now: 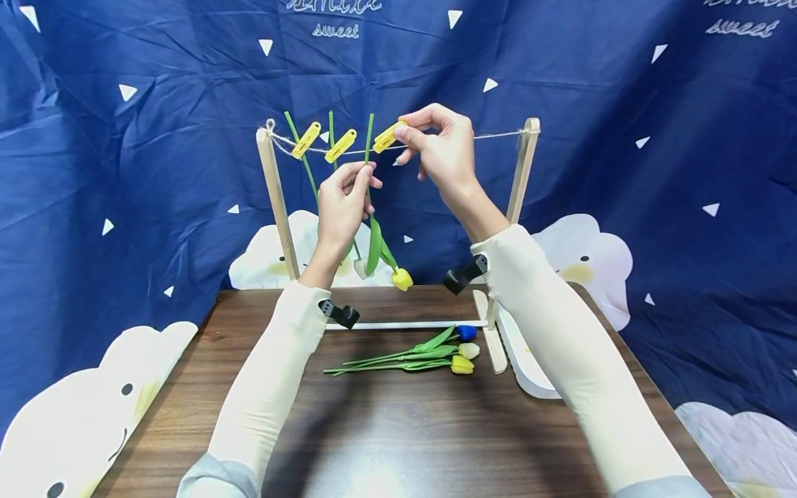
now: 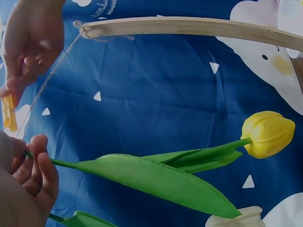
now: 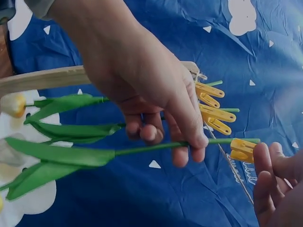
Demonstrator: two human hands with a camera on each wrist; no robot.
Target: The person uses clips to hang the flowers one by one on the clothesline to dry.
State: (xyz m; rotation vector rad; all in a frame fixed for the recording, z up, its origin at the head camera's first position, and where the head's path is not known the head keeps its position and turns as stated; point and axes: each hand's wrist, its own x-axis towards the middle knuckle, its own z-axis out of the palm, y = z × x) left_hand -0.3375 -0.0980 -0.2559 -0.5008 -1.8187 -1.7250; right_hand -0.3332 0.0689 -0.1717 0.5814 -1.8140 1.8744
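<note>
My left hand (image 1: pixel 344 204) pinches the green stem of an artificial yellow tulip (image 1: pixel 402 279), which hangs head down beside the string (image 1: pixel 498 135). Just right of the stem's upper end, my right hand (image 1: pixel 447 149) pinches a yellow clothespin (image 1: pixel 387 137) between thumb and fingers. In the right wrist view this clothespin (image 3: pixel 242 150) overlaps the stem; whether it grips the stem or string I cannot tell. Farther left, two yellow clothespins (image 1: pixel 306 140) hold two more stems on the string. A white tulip head (image 1: pixel 362 268) shows below, partly hidden.
Wooden posts (image 1: pixel 523 169) carry the string, with a white crossbar (image 1: pixel 405 325) low between them. On the brown table (image 1: pixel 386 429) lie a blue tulip (image 1: pixel 466 333), a white one (image 1: pixel 469 351) and a yellow one (image 1: pixel 462 365). A white tray (image 1: pixel 529 377) sits behind the right forearm.
</note>
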